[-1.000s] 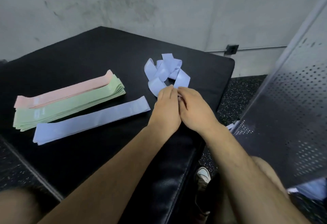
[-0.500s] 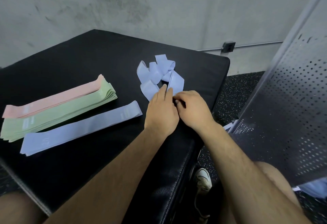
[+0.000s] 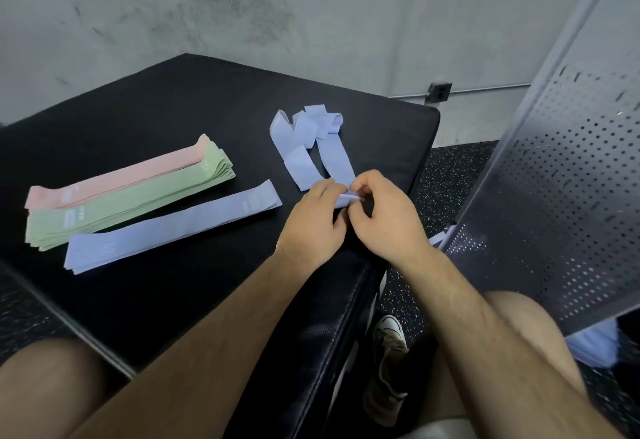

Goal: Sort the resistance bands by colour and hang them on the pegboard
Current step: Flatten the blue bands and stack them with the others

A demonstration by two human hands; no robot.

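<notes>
A tangle of light blue resistance bands lies on the black padded bench. My left hand and my right hand meet at its near end, and both pinch the end of one blue band. Left of them a flat stack of blue bands lies beside a green stack and a pink stack. The grey perforated pegboard leans at the right.
A concrete wall stands behind the bench. Speckled black floor shows between bench and pegboard. My knees and a shoe are below. More blue material shows under the pegboard's lower edge.
Both hands went from lying flat on the tangle to pinching one band's end and drawing it toward me. The tangle has stretched out and loosened.
</notes>
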